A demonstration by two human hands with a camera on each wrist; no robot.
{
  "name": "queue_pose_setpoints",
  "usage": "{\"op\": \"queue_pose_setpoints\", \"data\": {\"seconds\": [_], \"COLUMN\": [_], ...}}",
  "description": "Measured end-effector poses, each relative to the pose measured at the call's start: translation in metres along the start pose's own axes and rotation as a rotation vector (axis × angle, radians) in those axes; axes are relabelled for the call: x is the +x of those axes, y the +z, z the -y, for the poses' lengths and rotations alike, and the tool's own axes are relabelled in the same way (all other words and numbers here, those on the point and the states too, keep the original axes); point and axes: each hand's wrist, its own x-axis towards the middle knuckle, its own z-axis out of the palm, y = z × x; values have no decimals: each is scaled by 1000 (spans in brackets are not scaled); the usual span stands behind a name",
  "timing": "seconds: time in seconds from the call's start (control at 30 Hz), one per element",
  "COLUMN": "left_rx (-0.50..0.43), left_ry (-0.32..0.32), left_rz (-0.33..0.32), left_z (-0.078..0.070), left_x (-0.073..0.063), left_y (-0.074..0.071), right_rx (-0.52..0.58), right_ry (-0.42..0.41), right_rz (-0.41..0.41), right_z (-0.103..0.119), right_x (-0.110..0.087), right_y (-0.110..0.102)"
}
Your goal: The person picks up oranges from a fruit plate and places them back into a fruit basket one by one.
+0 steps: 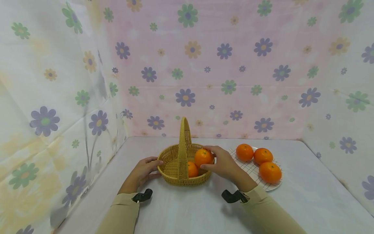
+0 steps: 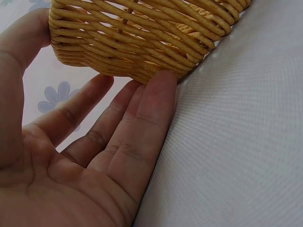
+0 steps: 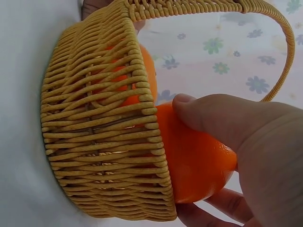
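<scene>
A wicker basket [image 1: 170,180] with a tall arched handle [image 1: 183,130] stands on the table. My right hand [image 1: 223,164] grips an orange [image 1: 203,157] at the basket's right rim, thumb on its near side. In the right wrist view, that orange [image 3: 196,158] sits partly below the rim. Another orange [image 1: 192,169] lies inside the basket, partly behind the handle. My left hand [image 1: 143,170] touches the basket's left end, thumb at the rim. Its fingers [image 2: 137,142] reach out fairly straight, tips against the woven wall low down in the left wrist view.
To the right, a white plate [image 1: 273,187] with a grid pattern carries three oranges [image 1: 270,172]. Flowered cloth [image 1: 204,74] hangs at the back and on both sides of the white table [image 1: 187,211]. A black wrist mount [image 1: 233,196] sits on each sleeve.
</scene>
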Motion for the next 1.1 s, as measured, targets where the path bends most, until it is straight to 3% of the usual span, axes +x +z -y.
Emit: {"op": "queue_pose_setpoints", "data": {"seconds": [0.23,1.1], "left_rx": [5,0], "left_ry": [-5,-6], "left_rz": [1,5], "left_z": [-1,1], "left_x": [0,0], "left_y": [0,0], "right_rx": [-16,-33], "right_ry": [-52,-69], "right_rz": [10,82], "right_z": [-1,-1], "right_x": [0,-2], "right_y": [2,14]}}
